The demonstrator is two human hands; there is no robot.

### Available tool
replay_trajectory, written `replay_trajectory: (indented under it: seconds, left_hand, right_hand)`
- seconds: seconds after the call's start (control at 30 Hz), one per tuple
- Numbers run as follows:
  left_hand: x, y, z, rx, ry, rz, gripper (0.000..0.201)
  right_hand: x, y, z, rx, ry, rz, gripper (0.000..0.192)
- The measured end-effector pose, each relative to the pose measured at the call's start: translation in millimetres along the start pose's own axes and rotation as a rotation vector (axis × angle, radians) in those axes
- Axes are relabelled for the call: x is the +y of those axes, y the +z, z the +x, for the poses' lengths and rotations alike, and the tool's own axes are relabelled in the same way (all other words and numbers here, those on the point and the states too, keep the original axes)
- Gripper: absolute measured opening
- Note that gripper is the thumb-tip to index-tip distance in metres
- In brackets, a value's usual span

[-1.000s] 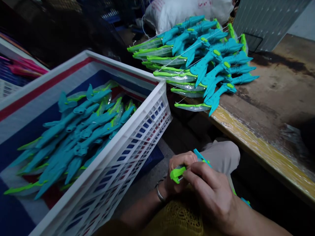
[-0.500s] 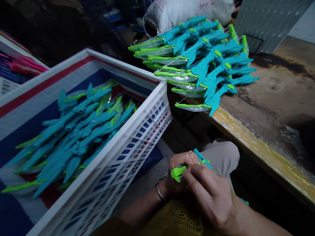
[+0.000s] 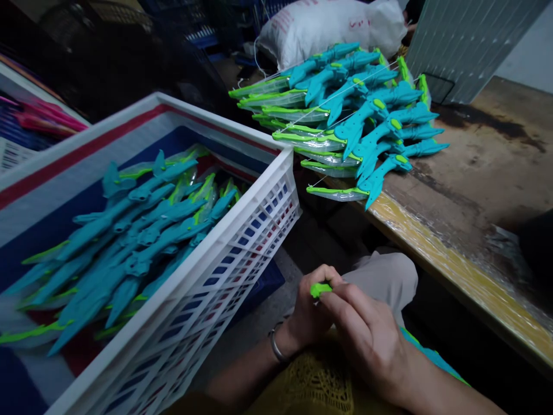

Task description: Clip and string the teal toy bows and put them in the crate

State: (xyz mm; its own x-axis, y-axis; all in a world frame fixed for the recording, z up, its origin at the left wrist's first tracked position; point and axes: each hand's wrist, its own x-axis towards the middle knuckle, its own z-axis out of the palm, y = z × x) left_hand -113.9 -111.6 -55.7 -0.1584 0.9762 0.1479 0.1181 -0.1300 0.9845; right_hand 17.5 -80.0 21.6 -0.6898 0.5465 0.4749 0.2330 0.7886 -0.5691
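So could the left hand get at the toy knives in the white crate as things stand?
Probably yes. The white crate sits open-topped just to that side, and the toy knives lie uncovered with nothing between. But the left hand is closed on a green toy part together with the right hand, so it would need to let go first.

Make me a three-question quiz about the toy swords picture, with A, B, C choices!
1. Where is the strung bundle of toy swords?
A. on the wooden table
B. in the crate
C. on the floor

2. What colour is the piece in the hands?
A. pink
B. bright green
C. white

3. How are the hands?
A. flat on the table
B. closed together around the piece
C. inside the crate

Answers: 1 A, they lie on the table. 2 B, green shows between the fingers. 3 B, left hand and right hand pinch it over the lap, beside the white crate.
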Motion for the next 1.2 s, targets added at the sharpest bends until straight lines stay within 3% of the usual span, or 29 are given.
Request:
replay_trajectory:
  seconds: [0.13, 0.27, 0.37, 0.5, 0.67, 0.73, 0.8, 0.87, 0.97, 1.07, 1.2]
  left_hand:
    - [15.7, -3.6, -0.6, 0.022, 0.028, 0.131, 0.016]
    - [22.5, -12.4, -7.5, -0.124, 0.187, 0.15, 0.053]
    - [17.5, -17.7, -17.5, -0.096, 0.308, 0.179, 0.068]
    - [8.6, -17.0, -19.2, -0.024, 0.323, 0.184, 0.058]
    - [8.6, -21.4, 0.1, -0.08, 0.063, -0.136, 0.028]
    - [12.8, -26.2, 6.5, -0.1, 0.094, -0.183, 0.018]
    - [19.5, -30.0, 11.8, -0.092, 0.184, -0.113, 0.011]
    - [26.8, -31.6, 16.7, -0.06, 0.231, -0.005, 0.014]
    - [33.7, -30.2, 21.9, -0.014, 0.19, 0.082, 0.021]
    - [35.4, -27.0, 23.6, 0.045, 0.196, 0.129, 0.019]
    - [37.5, -24.3, 25.2, 0.057, 0.251, 0.167, 0.015]
  right_hand:
    - [6.1, 0.1, -3.0, 0.086, 0.015, -0.02, 0.03]
    - [16.5, 3.6, -7.6, 0.196, -0.054, -0.023, 0.03]
    - [23.3, 8.7, -5.8, 0.216, -0.111, -0.001, 0.027]
    - [17.2, -9.4, 3.8, 0.265, -0.108, -0.003, 0.018]
    - [-2.2, -73.6, 10.1, 0.423, 0.183, 0.033, 0.015]
    - [-0.9, -80.5, 9.5, 0.488, 0.192, 0.046, 0.013]
    - [6.4, -69.8, 8.1, 0.547, 0.179, 0.088, 0.017]
    - [15.3, -50.7, 7.0, 0.513, 0.181, 0.111, 0.023]
    - [23.4, -28.7, 7.5, 0.371, 0.123, 0.069, 0.024]
    - [25.1, -22.3, 10.6, 0.236, 0.055, 0.052, 0.02]
    - [29.9, -16.9, 15.0, 0.176, 0.124, 0.206, 0.012]
